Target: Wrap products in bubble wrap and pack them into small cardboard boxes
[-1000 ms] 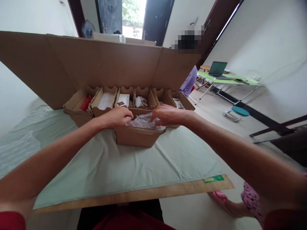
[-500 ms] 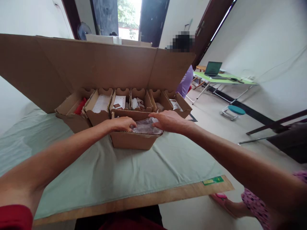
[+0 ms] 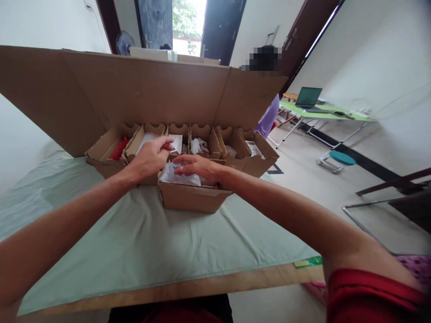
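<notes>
A small cardboard box (image 3: 195, 199) stands at the front, with a crumpled clear plastic bag (image 3: 182, 177) in its left half. My right hand (image 3: 202, 167) reaches over this box from the right, fingers apart and lying at the plastic. Just left of it, above the box's left end, my left hand (image 3: 152, 156) is raised with its fingers stretched out and nothing seen in them. Something red shows under my right wrist inside the box, too small to name.
Behind the front box, several narrow cardboard bins stand in a row, holding a red item (image 3: 119, 149), a white card (image 3: 176, 142) and plastic-wrapped things. A large cardboard panel (image 3: 151, 89) rises behind them. A green cloth (image 3: 141, 251) covers the table. Another person (image 3: 269, 117) is beyond the panel.
The plastic bag has shifted from the right part of the front box to its left part. My right hand has moved left with it; my left hand has lifted out of the box and leftward.
</notes>
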The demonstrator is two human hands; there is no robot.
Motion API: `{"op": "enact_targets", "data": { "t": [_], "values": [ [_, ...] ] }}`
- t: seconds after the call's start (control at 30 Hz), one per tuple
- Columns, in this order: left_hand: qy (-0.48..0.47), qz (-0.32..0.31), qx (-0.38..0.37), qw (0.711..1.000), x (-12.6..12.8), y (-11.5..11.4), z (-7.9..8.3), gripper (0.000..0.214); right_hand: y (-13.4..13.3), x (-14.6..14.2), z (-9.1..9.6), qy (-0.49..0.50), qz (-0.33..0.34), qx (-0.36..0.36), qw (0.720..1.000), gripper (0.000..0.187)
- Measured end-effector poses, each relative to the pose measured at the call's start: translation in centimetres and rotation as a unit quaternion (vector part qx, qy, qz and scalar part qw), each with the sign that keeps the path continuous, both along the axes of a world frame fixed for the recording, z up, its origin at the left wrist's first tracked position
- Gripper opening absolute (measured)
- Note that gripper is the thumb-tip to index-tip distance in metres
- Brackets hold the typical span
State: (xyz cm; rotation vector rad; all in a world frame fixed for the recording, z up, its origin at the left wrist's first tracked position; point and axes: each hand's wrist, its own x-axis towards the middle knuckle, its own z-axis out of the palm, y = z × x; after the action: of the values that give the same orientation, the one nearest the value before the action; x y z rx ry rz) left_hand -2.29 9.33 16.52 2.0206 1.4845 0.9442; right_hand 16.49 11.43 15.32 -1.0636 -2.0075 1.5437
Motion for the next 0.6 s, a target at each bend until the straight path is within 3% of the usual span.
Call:
{"op": "enact_targets", "data": {
  "t": [0.07,0.17,0.27,0.37,0.43,0.6],
  "values": [
    [0.068,-0.038,0.029,0.997,0.0,-1.6,0.3,0.037,1.0,-0.7,-1.3,-0.030,0.041,0.015,0.999,0.033],
    [0.209,-0.125,-0.028,0.969,0.7,-2.4,0.2,0.034,2.4,-0.7,-2.3,-0.086,0.080,0.082,0.990,0.025],
    [0.280,-0.234,-0.108,0.925,1.3,-1.0,-0.2,0.030,3.1,0.6,-1.8,-0.151,0.140,0.186,0.961,0.027],
    [0.271,-0.330,-0.146,0.892,1.5,0.8,-0.3,0.029,3.0,2.1,-1.2,-0.215,0.200,0.268,0.918,0.031],
    [0.276,-0.326,-0.148,0.892,1.8,1.5,-0.3,0.026,3.0,2.5,-1.3,-0.238,0.241,0.279,0.898,0.033],
    [0.314,-0.200,-0.126,0.920,1.9,1.4,-0.4,0.028,3.5,2.2,-3.0,-0.238,0.286,0.269,0.888,0.038]
  ]
}}
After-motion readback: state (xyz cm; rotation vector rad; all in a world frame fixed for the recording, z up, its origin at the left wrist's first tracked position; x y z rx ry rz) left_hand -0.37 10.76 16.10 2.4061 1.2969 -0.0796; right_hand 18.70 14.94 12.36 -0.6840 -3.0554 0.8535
